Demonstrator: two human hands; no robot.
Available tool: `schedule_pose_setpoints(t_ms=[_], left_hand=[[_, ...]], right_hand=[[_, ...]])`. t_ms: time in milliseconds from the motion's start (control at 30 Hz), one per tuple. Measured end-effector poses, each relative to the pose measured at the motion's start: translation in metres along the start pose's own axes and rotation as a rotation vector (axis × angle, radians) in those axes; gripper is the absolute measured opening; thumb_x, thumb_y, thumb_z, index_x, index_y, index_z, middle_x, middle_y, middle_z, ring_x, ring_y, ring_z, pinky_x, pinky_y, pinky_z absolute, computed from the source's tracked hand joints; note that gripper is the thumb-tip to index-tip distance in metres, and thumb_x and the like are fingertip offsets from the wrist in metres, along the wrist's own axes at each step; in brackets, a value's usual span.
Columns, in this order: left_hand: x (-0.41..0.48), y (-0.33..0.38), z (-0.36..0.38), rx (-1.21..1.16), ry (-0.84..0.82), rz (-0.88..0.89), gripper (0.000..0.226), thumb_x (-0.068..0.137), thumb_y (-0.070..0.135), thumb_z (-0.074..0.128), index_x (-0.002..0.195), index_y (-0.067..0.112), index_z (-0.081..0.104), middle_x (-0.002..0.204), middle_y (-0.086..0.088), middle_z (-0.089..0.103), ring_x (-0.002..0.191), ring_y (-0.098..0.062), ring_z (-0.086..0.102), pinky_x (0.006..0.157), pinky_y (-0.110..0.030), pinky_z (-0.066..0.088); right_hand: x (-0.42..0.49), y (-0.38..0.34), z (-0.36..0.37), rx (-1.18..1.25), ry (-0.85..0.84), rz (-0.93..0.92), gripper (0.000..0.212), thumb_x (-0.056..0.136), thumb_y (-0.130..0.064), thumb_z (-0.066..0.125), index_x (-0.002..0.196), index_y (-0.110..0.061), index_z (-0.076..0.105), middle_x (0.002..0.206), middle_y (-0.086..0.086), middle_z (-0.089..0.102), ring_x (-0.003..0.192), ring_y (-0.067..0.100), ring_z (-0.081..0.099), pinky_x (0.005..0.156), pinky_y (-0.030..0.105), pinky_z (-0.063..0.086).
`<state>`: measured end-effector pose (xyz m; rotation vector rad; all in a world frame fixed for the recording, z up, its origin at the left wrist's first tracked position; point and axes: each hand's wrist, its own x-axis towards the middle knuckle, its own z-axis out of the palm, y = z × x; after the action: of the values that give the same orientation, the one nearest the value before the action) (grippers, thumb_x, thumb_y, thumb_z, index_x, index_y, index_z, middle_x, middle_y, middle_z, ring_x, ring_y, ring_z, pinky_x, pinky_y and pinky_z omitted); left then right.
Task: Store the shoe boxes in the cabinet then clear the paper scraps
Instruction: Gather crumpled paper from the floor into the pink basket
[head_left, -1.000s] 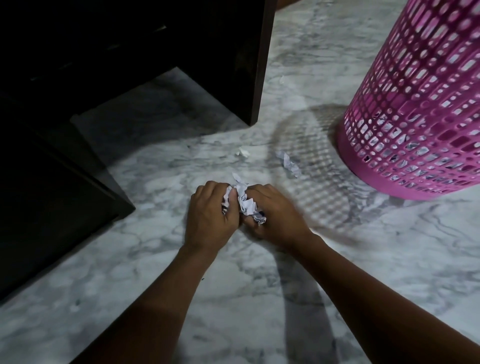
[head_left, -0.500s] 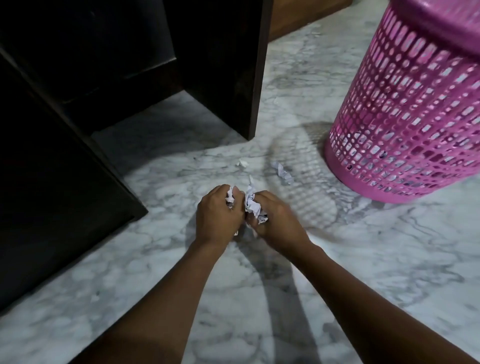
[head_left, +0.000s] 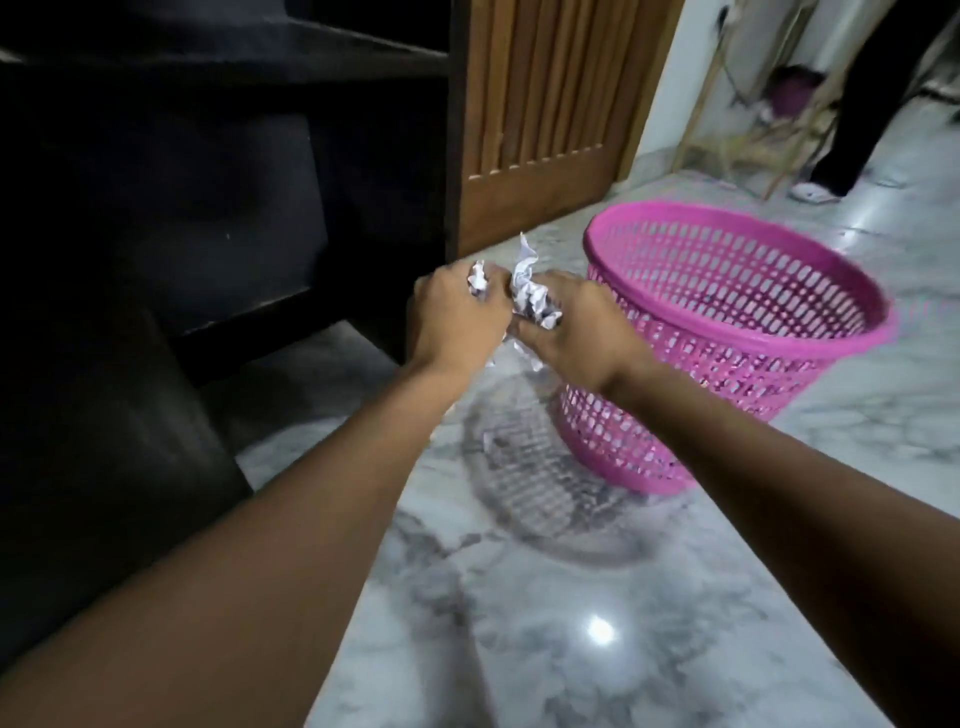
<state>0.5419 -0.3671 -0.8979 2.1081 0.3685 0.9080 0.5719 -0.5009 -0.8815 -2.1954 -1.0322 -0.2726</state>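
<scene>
The left hand (head_left: 457, 317) and right hand (head_left: 576, 335) hide most of the paper scraps (head_left: 531, 300); the cabinet (head_left: 208, 208) interior is too dark to read.

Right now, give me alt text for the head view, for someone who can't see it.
A left hand and right hand each grip crumpled paper scraps beside a pink basket on a marble floor. A dark cabinet stands to their left, with a wooden door behind.

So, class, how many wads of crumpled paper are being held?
2: a small wad in the left hand, a larger wad in the right hand. More may be hidden inside the fists.
</scene>
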Motion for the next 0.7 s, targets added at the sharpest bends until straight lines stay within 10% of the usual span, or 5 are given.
schedule_pose_setpoints(t_ms=[267, 467, 600, 700], left_hand=[[0.052, 0.118, 0.088, -0.132, -0.036, 0.135, 0.032, 0.08, 0.025, 0.046, 0.051, 0.017, 0.037, 0.053, 0.002, 0.049, 0.059, -0.028, 0.048, 0.055, -0.027, 0.022], [0.057, 0.128, 0.177, -0.052, -0.108, 0.021, 0.026, 0.091, 0.023, 0.05, 0.069, 0.013, 0.059, 0.082, -0.014, 0.07, 0.076, -0.033, 0.059, 0.061, -0.028, 0.031], [0.062, 0.13, 0.195, 0.073, -0.429, 0.008, 0.034, 0.102, 0.022, 0.039, 0.077, 0.012, 0.059, 0.07, -0.008, 0.058, 0.057, -0.021, 0.048, 0.056, -0.029, 0.031], [0.084, 0.124, 0.196, 0.287, -0.74, -0.054, 0.03, 0.099, 0.018, 0.04, 0.113, 0.007, 0.064, 0.104, -0.011, 0.064, 0.082, -0.024, 0.056, 0.062, -0.028, 0.042]], right_hand=[[0.02, 0.049, -0.137, -0.09, 0.076, 0.032, 0.015, 0.086, -0.007, 0.069, 0.082, -0.019, 0.061, 0.082, -0.002, 0.062, 0.073, 0.009, 0.053, 0.061, 0.018, 0.034], [0.03, 0.133, -0.154, -0.112, 0.051, 0.221, 0.015, 0.088, -0.013, 0.065, 0.1, -0.009, 0.073, 0.102, 0.013, 0.073, 0.094, 0.029, 0.065, 0.067, 0.024, 0.035], [0.025, 0.165, -0.139, -0.008, 0.026, 0.392, 0.025, 0.091, -0.019, 0.067, 0.115, -0.013, 0.071, 0.108, 0.01, 0.073, 0.096, 0.028, 0.068, 0.073, 0.023, 0.041], [0.024, 0.172, -0.13, 0.035, -0.008, 0.515, 0.04, 0.091, -0.027, 0.069, 0.127, -0.012, 0.064, 0.116, 0.013, 0.07, 0.093, 0.031, 0.067, 0.077, 0.028, 0.046]])
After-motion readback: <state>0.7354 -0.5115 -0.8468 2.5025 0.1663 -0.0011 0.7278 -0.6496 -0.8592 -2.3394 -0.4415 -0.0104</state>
